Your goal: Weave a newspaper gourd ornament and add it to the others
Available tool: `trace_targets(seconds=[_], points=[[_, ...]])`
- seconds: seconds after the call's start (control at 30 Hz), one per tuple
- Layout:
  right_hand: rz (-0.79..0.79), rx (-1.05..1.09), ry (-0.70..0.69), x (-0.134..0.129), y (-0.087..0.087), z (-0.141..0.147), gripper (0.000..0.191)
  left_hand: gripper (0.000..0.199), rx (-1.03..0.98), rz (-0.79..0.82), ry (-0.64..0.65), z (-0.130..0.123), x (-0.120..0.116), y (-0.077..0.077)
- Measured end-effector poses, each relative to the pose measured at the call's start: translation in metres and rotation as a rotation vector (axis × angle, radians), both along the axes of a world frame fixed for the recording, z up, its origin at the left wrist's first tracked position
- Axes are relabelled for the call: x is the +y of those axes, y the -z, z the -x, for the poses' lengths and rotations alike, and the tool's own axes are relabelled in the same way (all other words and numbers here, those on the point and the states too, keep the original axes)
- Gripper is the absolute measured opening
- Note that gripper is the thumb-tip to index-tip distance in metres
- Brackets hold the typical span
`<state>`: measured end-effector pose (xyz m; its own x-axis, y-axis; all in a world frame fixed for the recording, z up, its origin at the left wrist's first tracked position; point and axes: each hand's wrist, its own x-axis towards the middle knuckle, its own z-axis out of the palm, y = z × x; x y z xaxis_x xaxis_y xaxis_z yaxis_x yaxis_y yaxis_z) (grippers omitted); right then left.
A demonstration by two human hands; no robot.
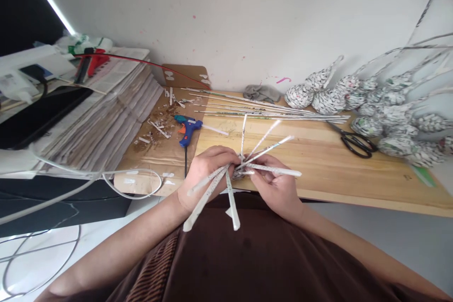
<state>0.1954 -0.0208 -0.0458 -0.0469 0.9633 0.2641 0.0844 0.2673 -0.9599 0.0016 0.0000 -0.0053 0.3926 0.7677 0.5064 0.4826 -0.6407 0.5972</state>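
Several strips point(232, 202), wooden table point(314, 160), speckled wall point(240, 19)

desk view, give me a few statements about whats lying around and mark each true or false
1. The blue glue gun lies on the cardboard. True.
2. The right hand holds the black scissors. False: they lie on the wooden tabletop.
3. The grey cloth lies near the wall. True.
4. The woven paper shapes are piled at the far left. False: they are on the right.
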Motion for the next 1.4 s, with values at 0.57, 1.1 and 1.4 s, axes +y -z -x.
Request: trace_targets(seconds=[0.57,1.1,1.4], points=[[-0.162,-0.078,-0.050,0.004,-0.002,0.005,0.018,0.016,-0.205,0.102,-0.097,-0.004,-0.004,0.008],[-0.203,-0.115,-0.107,0.011,-0.011,0.006,0.022,0.008,-0.368,0.138,-0.103,-0.010,-0.005,0.003],[-0.230,-0.145,-0.106,0.014,-0.014,0.008,0.019,0.022,-0.396,0.195,-0.091,-0.013,-0.003,0.003]])
